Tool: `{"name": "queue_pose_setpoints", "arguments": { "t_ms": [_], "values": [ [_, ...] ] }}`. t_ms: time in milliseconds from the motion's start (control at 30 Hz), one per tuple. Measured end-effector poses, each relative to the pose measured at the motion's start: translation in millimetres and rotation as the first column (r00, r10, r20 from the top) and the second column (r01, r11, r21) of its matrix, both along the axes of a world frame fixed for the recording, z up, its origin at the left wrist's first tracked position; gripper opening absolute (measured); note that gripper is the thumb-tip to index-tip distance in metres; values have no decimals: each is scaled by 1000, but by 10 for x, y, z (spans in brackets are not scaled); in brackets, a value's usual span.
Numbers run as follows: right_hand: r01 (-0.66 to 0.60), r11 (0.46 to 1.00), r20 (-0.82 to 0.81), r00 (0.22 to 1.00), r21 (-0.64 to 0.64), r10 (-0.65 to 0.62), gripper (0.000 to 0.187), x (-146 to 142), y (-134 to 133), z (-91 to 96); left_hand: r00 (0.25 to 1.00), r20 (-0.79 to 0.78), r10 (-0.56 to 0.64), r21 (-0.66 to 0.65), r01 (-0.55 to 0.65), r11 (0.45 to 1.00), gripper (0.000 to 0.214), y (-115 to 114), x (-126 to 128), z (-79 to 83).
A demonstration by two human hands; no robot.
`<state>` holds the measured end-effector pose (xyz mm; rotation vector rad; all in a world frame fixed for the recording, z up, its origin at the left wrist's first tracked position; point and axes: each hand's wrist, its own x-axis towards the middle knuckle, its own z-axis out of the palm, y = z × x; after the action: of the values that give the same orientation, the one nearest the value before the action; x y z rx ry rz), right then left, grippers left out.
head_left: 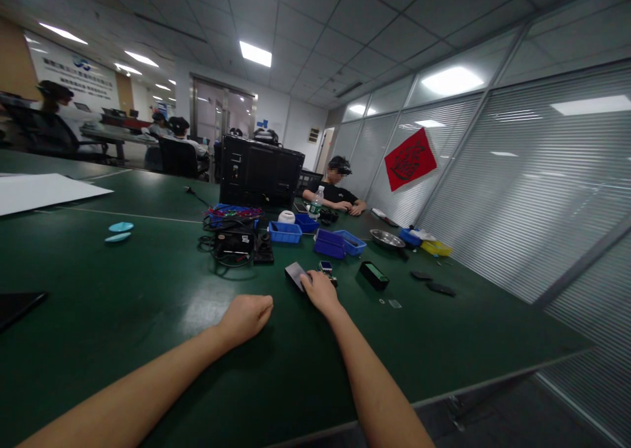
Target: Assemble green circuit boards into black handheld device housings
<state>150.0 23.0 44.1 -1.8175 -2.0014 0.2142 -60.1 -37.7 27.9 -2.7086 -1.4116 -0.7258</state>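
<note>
My left hand [248, 318] rests closed on the green table, its fingers curled under. Whatever it holds, if anything, is hidden. My right hand [321, 291] is closed on the near right end of a grey, flat rectangular piece [296, 274], which looks like a small case or cover. Its far end shows beyond my fingers, and the rest is covered by them. Just past the right hand lies a small electronic device with a little screen [325, 266], partly hidden by the hand. To the right stands a black open box with a green inside [374, 274].
Black cables and an adapter [235, 241] lie ahead, beside blue bins [284, 232] and a bottle [316, 201]. A metal bowl [387, 239], dark flat pieces [440, 289] and a yellow tray [436, 248] are at right. A monitor [261, 172] and a seated person [338, 188] are beyond.
</note>
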Motion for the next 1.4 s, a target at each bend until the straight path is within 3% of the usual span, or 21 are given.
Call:
{"name": "queue_pose_setpoints", "arguments": {
  "t_ms": [100, 233, 367, 467, 567, 667, 767, 900, 1067, 1133, 1233, 1300, 1400],
  "values": [
    [-38, 992, 115, 993, 118, 24, 51, -32, -62, 36, 996, 73, 57, 18, -58, 998, 14, -5, -1, 46],
    [-52, 992, 147, 988, 113, 35, 55, -66, -62, -12, 974, 194, 119, -59, -109, 992, 17, 36, -28, 45],
    [-6, 999, -48, 999, 50, 8, 35, -35, 20, -61, 948, 288, 133, -170, -86, 982, 31, 90, -58, 9],
    [-22, 997, -210, 978, -76, 6, 23, 9, 69, -59, 937, 316, 148, -219, -79, 972, 35, 112, -69, -4],
    [-49, 991, -212, 977, -127, 21, 27, 29, 81, -49, 932, 321, 165, -250, -85, 964, 34, 114, -70, -4],
    [-76, 996, -217, 974, -37, 66, 32, 15, 72, -50, 932, 314, 182, -240, -108, 965, 29, 109, -68, 1],
    [-189, 980, -235, 952, 54, 196, 38, -15, 46, -63, 932, 331, 148, -151, -102, 983, 31, 123, -68, -9],
    [-351, 936, -251, 906, 2, 340, 47, -57, -36, -48, 942, 316, 117, -46, -108, 993, 45, 194, -77, -80],
    [-539, 841, -367, 793, -47, 487, 45, -63, -76, 38, 964, 257, 68, -104, -42, 994, 73, 261, -82, -192],
    [-478, 879, -399, 806, 0, 438, 39, 4, -25, 66, 969, 242, 51, -146, -16, 989, 73, 263, -81, -208],
    [-120, 983, -338, 927, 138, 160, 33, 204, 90, 82, 969, 239, 69, -190, -23, 982, 64, 250, -80, -194],
    [131, 967, -192, 977, 219, -89, 30, 357, 153, 71, 968, 238, 83, -211, -32, 977, 62, 237, -81, -167],
    [278, 940, 33, 956, 199, -290, 41, 501, 199, 8, 972, 228, 62, -231, -8, 973, 66, 217, -76, -120]
  ]
}}
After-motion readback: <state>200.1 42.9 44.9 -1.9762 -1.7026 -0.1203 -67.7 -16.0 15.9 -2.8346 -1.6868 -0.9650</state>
